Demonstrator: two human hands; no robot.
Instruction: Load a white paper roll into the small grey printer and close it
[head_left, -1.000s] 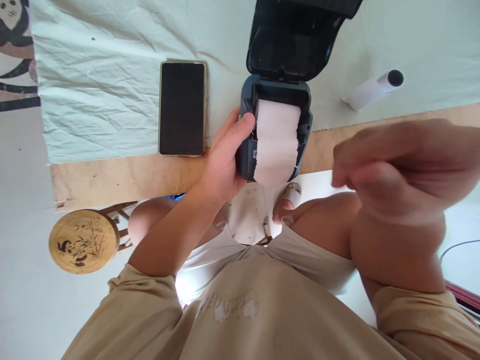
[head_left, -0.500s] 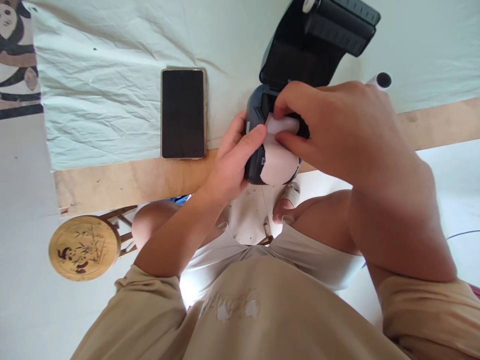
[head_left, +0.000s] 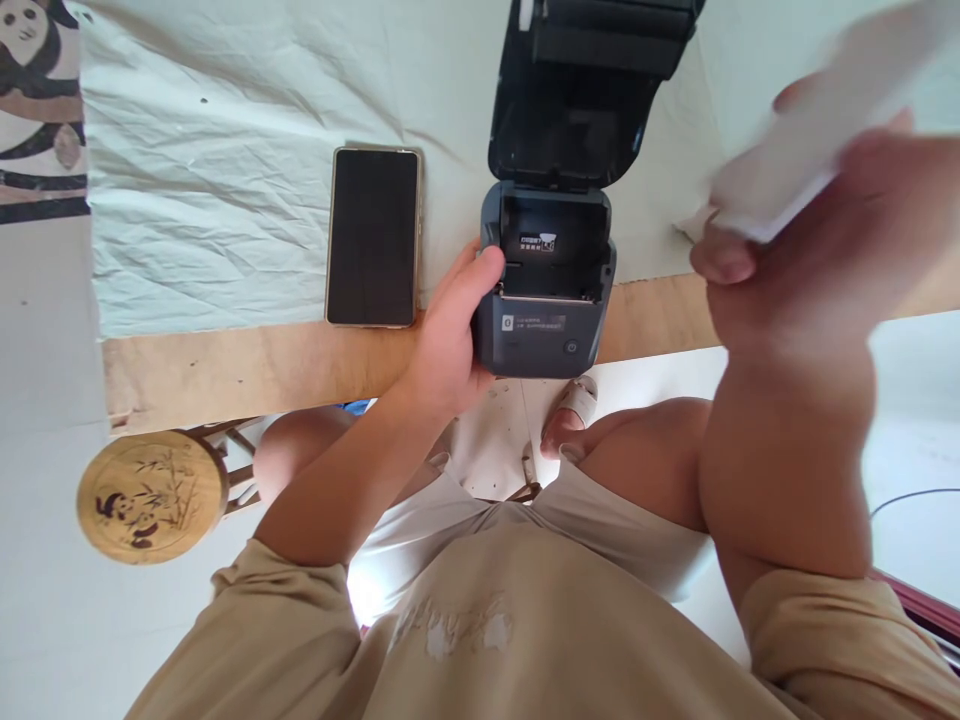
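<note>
My left hand [head_left: 457,330] is closed round the left side of a dark grey label printer [head_left: 544,335], its thumb over the edge. The printer's black lid [head_left: 570,110] stands swung open away from me. Inside, the paper bay [head_left: 555,240] shows bare black walls and a small printed sticker. Off to the right, my right hand [head_left: 810,230], blurred by motion, grips white paper [head_left: 810,140]. The paper looks like a roll with a length trailing up and right, but its exact shape is smeared.
A dark-screened phone [head_left: 373,237] lies left of the printer on the pale green cloth [head_left: 225,200]. The table's wooden edge [head_left: 262,375] runs in front of me. A round wooden stool [head_left: 154,497] with a panda picture stands at lower left.
My right hand has lifted the white paper out of the printer's bay and moved right with it. The printer has shifted slightly left and turned more upright, still in my left hand.
</note>
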